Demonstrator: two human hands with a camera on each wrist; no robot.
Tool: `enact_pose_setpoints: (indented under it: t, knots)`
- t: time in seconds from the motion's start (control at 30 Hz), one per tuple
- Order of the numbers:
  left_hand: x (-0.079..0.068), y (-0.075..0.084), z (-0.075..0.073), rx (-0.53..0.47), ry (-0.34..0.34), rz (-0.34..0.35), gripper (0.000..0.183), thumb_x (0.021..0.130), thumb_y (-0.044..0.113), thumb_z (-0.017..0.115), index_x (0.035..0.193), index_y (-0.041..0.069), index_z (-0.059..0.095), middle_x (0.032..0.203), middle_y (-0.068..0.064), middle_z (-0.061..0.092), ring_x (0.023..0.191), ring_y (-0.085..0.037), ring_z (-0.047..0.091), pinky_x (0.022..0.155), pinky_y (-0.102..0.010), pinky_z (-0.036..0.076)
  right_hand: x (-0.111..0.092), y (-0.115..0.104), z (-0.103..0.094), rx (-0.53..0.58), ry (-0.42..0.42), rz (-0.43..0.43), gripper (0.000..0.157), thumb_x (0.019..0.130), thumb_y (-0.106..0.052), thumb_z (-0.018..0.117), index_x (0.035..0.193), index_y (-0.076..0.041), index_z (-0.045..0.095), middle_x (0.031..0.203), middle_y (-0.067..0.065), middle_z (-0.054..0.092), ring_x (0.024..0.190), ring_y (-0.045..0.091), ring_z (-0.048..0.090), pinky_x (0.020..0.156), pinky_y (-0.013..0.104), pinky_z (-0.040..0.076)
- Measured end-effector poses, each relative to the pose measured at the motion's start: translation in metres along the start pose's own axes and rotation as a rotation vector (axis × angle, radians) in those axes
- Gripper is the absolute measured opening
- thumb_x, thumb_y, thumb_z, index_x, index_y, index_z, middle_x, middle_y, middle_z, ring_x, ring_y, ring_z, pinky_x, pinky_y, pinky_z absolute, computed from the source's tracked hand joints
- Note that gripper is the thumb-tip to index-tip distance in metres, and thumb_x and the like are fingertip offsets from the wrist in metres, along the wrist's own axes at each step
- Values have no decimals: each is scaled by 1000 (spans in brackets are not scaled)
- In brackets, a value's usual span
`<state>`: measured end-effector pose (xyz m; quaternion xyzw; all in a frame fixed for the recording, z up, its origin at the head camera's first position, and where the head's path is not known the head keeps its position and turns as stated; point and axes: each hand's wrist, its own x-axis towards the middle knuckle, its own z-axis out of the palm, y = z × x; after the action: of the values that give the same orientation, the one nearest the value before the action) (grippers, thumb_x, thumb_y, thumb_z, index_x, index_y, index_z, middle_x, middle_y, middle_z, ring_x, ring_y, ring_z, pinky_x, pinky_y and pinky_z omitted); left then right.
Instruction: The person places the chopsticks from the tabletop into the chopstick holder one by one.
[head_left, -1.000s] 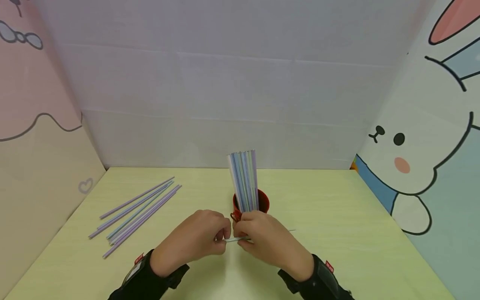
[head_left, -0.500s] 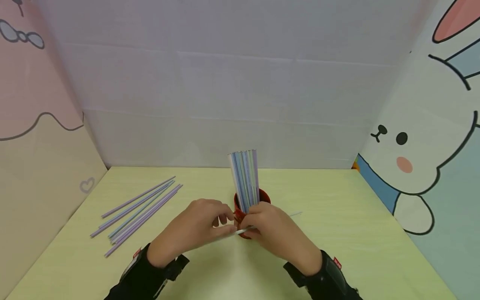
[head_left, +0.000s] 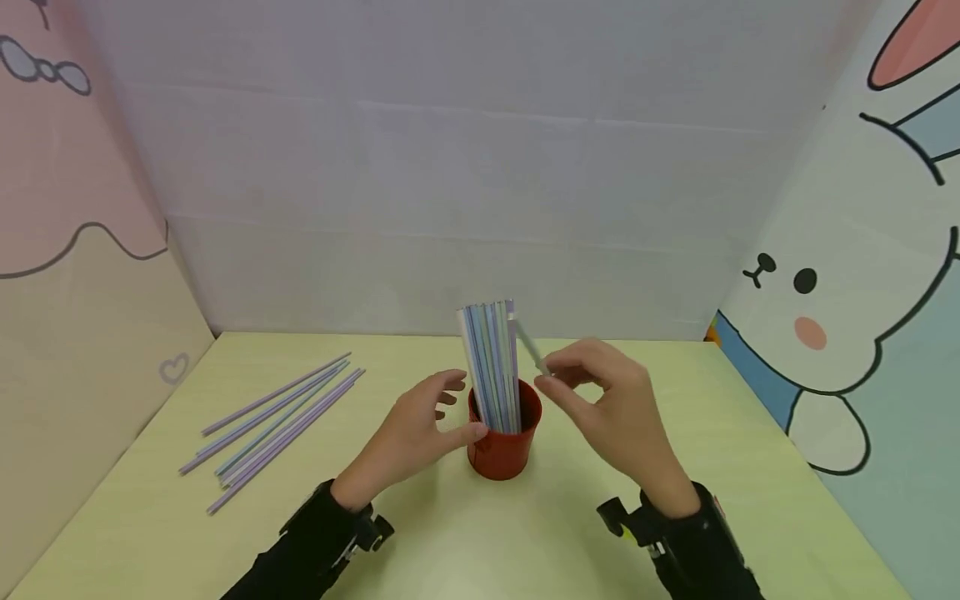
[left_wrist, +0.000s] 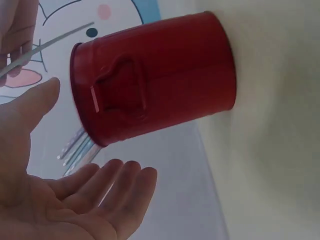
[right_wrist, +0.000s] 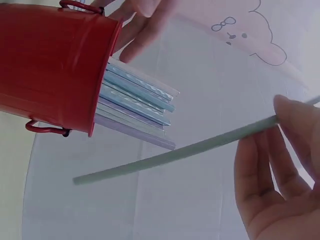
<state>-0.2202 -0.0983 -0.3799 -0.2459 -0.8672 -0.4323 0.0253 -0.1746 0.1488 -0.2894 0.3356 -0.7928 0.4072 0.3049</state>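
Observation:
A small red metal bucket (head_left: 501, 457) with side handles stands upright on the table. It holds a bundle of pastel paper straws (head_left: 491, 362), upright and leaning slightly left. Thumb and fingertips of my right hand (head_left: 609, 404) pinch a pale green straw (right_wrist: 175, 156) to the right of the bucket, above its rim. That straw is tilted, one end toward the bundle's top. My left hand (head_left: 412, 433) is at the bucket's left side, fingers spread and holding nothing. In the left wrist view a gap shows between its thumb and the bucket (left_wrist: 165, 75).
Several loose purple and blue straws (head_left: 277, 433) lie slanted on the left of the pale yellow table (head_left: 660, 533). A white back panel (head_left: 390, 192) rises behind the table. Cartoon-printed side panels (head_left: 862, 333) stand at both sides.
Both hands were together in front of the bucket with a straw lying across them. The left hand has let go and opened; the right hand has moved right and up, tilting the straw steeper.

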Motion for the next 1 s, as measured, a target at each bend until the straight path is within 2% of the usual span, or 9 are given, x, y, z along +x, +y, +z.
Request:
enact_pose_setpoints:
  t: [0.17,0.3,0.37,0.5,0.6,0.77,1.0]
  knots:
    - [2,-11,23,-97,-30,-24,88,70,57,77,141,24,37,131,10,47,118,-13,45,90,-44,48,3,-7,1,123,170,48,25,75,15,71,95,1,65,87,7,63,75,17,62,73,27,55]
    - [1,-16,31,-119,-43,-12,85,70,56,78,140,27,38,126,13,50,116,-9,46,90,-45,48,2,-2,5,210,225,102,25,77,18,67,97,5,63,89,13,64,78,21,64,76,30,55]
    - [1,-17,32,-120,-48,1,82,72,54,77,139,26,38,124,12,51,114,-9,48,90,-44,48,0,1,8,215,213,149,23,79,15,67,99,4,63,90,13,63,79,22,64,77,30,55]
    - [3,-17,31,-136,-52,13,77,76,47,77,139,24,39,124,11,53,110,-8,50,90,-38,49,-3,11,17,185,135,251,18,85,4,68,101,-2,63,89,11,65,77,23,64,73,31,56]
    - [2,-18,30,-162,-58,5,76,76,44,78,138,24,40,122,10,54,106,-7,53,88,-32,50,-10,30,29,163,78,316,17,88,-6,69,103,-8,63,87,5,66,75,20,64,71,31,56]
    - [2,-19,28,-175,-89,8,77,76,43,78,140,24,39,122,9,55,104,-7,54,87,-29,50,-24,62,45,125,39,427,18,87,-19,71,104,-18,64,86,-5,65,78,11,62,71,29,56]
    - [6,-23,24,-150,-121,58,76,78,39,77,141,27,37,125,8,54,105,-10,55,88,-30,50,-30,78,54,62,-4,456,19,87,-21,72,103,-19,63,86,-4,65,79,13,62,71,34,56]
